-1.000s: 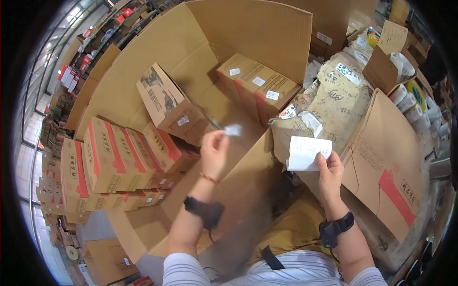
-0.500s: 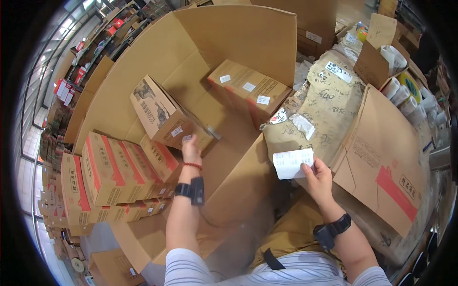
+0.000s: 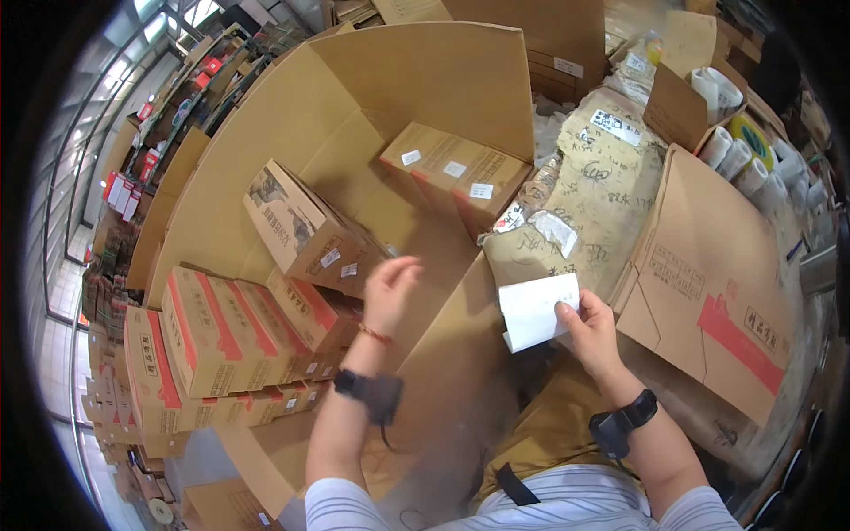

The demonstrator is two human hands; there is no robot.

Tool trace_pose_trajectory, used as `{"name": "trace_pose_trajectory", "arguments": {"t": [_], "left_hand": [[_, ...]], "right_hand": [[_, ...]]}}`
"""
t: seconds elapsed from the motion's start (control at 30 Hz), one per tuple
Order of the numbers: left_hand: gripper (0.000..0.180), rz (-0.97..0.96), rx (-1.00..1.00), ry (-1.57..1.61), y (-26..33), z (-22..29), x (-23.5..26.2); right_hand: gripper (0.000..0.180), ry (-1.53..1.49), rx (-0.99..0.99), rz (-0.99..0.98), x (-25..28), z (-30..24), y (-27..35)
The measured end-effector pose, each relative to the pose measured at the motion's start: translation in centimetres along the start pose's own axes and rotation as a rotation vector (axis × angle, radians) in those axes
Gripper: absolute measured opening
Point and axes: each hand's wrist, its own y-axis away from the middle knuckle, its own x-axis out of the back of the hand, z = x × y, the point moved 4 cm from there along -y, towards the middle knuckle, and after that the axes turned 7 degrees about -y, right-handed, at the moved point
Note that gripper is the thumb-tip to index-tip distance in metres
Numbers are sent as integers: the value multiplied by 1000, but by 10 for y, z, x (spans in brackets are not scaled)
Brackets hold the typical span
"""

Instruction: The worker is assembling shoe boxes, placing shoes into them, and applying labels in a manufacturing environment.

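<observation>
My right hand point(image 3: 591, 334) pinches a white label sheet point(image 3: 538, 310) between thumb and fingers, over the near edge of the worn work surface. Left of it, my left hand point(image 3: 391, 288) is raised beside a brown carton point(image 3: 305, 234), apart from it. Its fingers are curled together, with nothing visible in them. This carton has a dark printed picture on one face and two small white labels on its end. It leans at a tilt inside a large open cardboard box point(image 3: 469, 75), partly on red-striped cartons point(image 3: 217, 327).
Another carton with several labels point(image 3: 456, 173) lies at the large box's far side. To the right are a flattened carton with a red stripe point(image 3: 708, 283), the worn paper-covered surface point(image 3: 611, 190) and white rolls point(image 3: 753, 177). Shelves with goods point(image 3: 168, 133) line the far left.
My left hand has come off the picture-printed carton and moved right; a second label shows on its end. The label sheet in my right hand has tilted slightly. The view has shifted a little.
</observation>
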Motion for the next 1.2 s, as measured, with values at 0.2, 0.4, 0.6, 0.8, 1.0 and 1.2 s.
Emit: {"name": "trace_pose_trajectory", "arguments": {"t": [0.2, 0.4, 0.6, 0.8, 1.0, 1.2], "left_hand": [[41, -275, -111, 535, 97, 100, -85], [38, -209, -267, 304, 104, 120, -89], [30, -195, -236, 420, 97, 101, -84], [14, -100, -51, 340, 101, 95, -79], [11, 336, -536, -435, 113, 112, -57], [19, 182, -677, 41, 128, 116, -58]], "right_hand": [[17, 329, 482, -280, -50, -42, 19], [18, -188, -41, -155, -41, -17, 20], [15, 150, 170, -262, -40, -29, 19], [11, 522, 439, -248, -38, -43, 19], [10, 586, 391, -248, -42, -32, 20], [8, 414, 203, -106, -35, -24, 11]]}}
